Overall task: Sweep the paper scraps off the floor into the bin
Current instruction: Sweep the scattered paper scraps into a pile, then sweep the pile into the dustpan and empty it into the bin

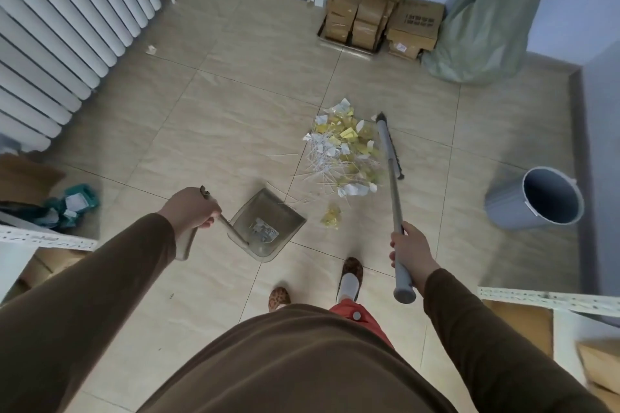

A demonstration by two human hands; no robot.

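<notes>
- The paper scraps (342,151) lie in a loose heap of white slivers and yellow crumpled bits on the glossy beige tiled floor (214,131); a small yellow clump (331,216) sits apart on the near side of the heap
- The broom (391,157) has a smooth grey metal shaft and a dark bristle head that touches the heap's right edge; the right hand (411,253) is wrapped round the shaft near its grey end grip
- The dustpan (268,225), translucent smoky plastic and scoop-shaped, rests near the heap on its left, mouth turned toward it; inside lies a crumpled white scrap with print; the left hand (191,209) is curled round its upright handle
- The bin (536,199), a round grey plastic pail, stands well to the right of the heap, open mouth showing a dark interior; what it holds cannot be told
- Beyond the heap, stacked brown cardboard boxes (375,13) and a pale green sack (486,20) stand against the wall; a white ribbed radiator (67,30) lines the far left; bare tile stretches between radiator and heap
</notes>
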